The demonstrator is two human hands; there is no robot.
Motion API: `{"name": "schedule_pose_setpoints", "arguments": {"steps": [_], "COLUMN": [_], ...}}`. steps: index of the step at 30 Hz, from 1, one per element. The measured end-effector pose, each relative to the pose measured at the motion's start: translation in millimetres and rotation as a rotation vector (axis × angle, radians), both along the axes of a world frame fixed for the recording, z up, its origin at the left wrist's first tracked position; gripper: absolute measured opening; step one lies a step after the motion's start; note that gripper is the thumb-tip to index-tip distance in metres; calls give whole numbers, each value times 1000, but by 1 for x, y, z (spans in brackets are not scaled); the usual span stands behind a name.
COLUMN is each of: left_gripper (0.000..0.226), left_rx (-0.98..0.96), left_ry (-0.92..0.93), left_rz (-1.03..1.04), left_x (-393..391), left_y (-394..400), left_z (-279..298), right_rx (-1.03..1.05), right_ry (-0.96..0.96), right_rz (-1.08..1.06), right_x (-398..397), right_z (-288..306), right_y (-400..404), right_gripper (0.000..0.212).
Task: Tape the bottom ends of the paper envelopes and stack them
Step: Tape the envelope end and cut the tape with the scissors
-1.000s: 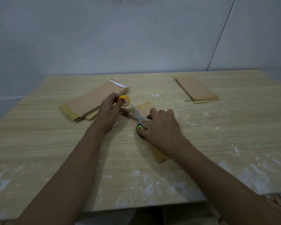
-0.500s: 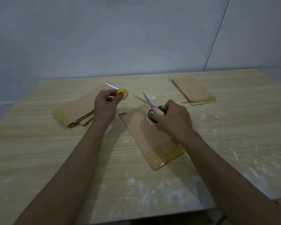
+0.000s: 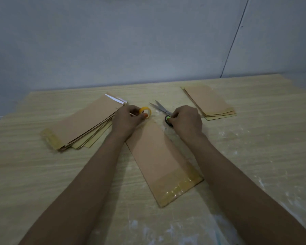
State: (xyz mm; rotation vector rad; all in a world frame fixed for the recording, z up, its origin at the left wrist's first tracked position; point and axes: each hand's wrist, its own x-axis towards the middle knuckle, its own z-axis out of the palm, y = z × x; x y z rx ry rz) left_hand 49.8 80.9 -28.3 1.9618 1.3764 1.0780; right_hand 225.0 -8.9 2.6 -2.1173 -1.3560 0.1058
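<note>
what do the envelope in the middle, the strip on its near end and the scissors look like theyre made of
Envelope: matte tan kraft paper, probably; flat and dull, no shine.
Strip: clear yellowish plastic tape, it seems; glossy, wrinkled, paper showing through.
Scissors: bare grey metal blades; the handle in the right hand looks like black plastic with green lining.

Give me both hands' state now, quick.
Left hand: closed, holding the tape roll.
Right hand: closed, holding the scissors.

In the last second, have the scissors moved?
Yes. The scissors, gripped by the right hand, went from over the middle envelope toward the right-hand stack.
</note>
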Motion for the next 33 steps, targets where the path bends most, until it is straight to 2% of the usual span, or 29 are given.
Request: {"name": "schedule_pose_setpoints", "arguments": {"steps": [9,12,15,28,33], "left_gripper": [14,18,21,23,23], "left_rx": [-37,-42,-47,-52,-79], "left_ry": [-19,-52,-73,-75,-106], "left_rz": [-8,-12,-13,-8,-35], "left_x": [-1,-2,-3,-3,-9], "left_y": [-3,-2,-1,-3,-3], "left_z": [-1,-2,-3,0,1], "right_rx": [-57,29,94,118,75], "right_ry": [-81,-154,-145,-167,-176], "right_rz": [-7,38,93,215,484], "right_x": [0,-5,-12,-21,-37], "right_z": [-5,-7,-5,-6,-8], "right_y": [1,-3,-6,-11,-24], "right_gripper": [21,24,24,27,40]}}
